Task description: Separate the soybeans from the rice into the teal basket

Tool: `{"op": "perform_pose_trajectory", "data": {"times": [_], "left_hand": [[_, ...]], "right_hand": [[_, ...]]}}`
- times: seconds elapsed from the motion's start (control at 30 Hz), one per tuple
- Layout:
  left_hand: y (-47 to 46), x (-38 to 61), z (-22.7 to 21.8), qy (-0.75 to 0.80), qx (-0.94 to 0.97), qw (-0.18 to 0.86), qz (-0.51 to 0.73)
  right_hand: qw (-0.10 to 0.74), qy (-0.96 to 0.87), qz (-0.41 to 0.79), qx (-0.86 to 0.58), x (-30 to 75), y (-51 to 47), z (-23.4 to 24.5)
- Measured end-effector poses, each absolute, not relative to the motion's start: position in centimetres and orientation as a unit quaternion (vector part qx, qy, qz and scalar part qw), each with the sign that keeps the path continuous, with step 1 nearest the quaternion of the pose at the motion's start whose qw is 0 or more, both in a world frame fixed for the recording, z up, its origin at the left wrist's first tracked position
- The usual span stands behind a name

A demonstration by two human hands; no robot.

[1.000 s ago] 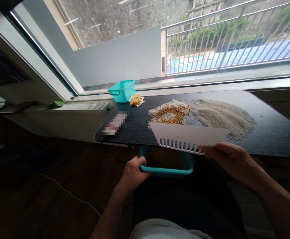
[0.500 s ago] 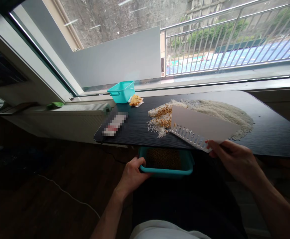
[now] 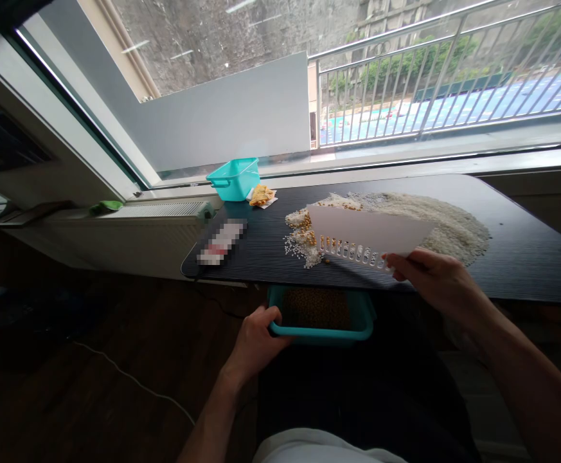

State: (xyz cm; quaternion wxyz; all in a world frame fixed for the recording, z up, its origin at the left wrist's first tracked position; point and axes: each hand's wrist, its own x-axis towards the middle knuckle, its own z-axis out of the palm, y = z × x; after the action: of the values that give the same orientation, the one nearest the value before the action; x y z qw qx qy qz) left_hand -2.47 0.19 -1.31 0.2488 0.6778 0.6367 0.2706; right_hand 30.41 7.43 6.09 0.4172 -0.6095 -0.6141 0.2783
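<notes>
My left hand (image 3: 258, 334) grips the near left corner of a teal plastic tub (image 3: 321, 334) held just below the table's front edge. Many small yellow-brown beans (image 3: 316, 307) lie inside it. By its right end, my right hand (image 3: 429, 273) pinches a flat whitish scraper sheet (image 3: 369, 228) with a row of slots along its lower edge. The sheet is tilted over the left part of a spread of white rice (image 3: 439, 222), hiding some of it. Golden beans (image 3: 304, 220) mixed with rice show around the sheet's left end.
A second teal tub (image 3: 234, 179) stands at the table's back left, beside a crumpled yellow item (image 3: 261, 195) on white paper. A blurred-out flat object (image 3: 222, 242) lies on the dark table (image 3: 265, 257). A radiator (image 3: 164, 225) and window border the table.
My right hand has moved the scraper sheet to the left and slightly away from me, covering more of the beans. My left hand and the tub are nearly unchanged.
</notes>
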Motion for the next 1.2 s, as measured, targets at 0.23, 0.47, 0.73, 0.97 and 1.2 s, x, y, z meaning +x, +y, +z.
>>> {"op": "perform_pose_trajectory", "data": {"times": [0.23,0.47,0.73,0.97,1.2], "left_hand": [[0.3,-2.7,-1.5,0.631,0.685,0.244,0.271],[0.2,-2.5,-1.5,0.636,0.681,0.241,0.270],[0.2,-2.6,-1.5,0.626,0.691,0.232,0.276],[0.2,-2.6,-1.5,0.632,0.684,0.241,0.273],[0.2,-2.6,-1.5,0.628,0.688,0.237,0.275]], "right_hand": [[0.410,-0.622,0.280,-0.605,30.9,7.1,6.4],[0.406,-0.630,0.278,-0.600,30.0,8.6,6.9],[0.408,-0.618,0.293,-0.605,31.5,7.7,6.4],[0.399,-0.617,0.303,-0.607,30.8,7.6,6.7],[0.405,-0.610,0.303,-0.610,31.0,6.7,6.8]]}}
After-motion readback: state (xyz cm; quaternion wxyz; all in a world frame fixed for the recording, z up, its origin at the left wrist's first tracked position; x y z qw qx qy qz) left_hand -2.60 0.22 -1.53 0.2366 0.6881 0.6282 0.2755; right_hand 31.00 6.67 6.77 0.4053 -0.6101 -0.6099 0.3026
